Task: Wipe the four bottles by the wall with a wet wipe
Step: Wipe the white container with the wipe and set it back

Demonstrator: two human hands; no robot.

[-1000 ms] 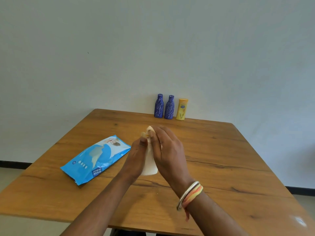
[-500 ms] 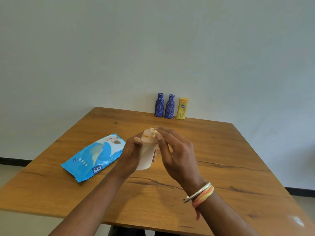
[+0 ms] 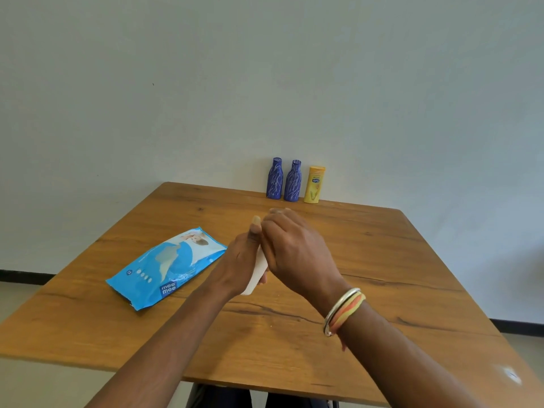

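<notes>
1. The clearest lettering on my feed is "mee mee", in white on a dark blue square, at the near corner of the blue wipes pack [image 3: 164, 266].
2. That pack also carries a small round badge with a number near its left end. It may be "72", but it is too small for me to be sure.
3. The yellow bottle [image 3: 314, 185] has a blue oval logo with pale lettering and a line of small print above it. I can read neither.
4. The white bottle [image 3: 257, 275] shows only a narrow strip between the left hand [image 3: 238, 260] and the right hand [image 3: 294, 248], and I can read nothing on that strip.
</notes>
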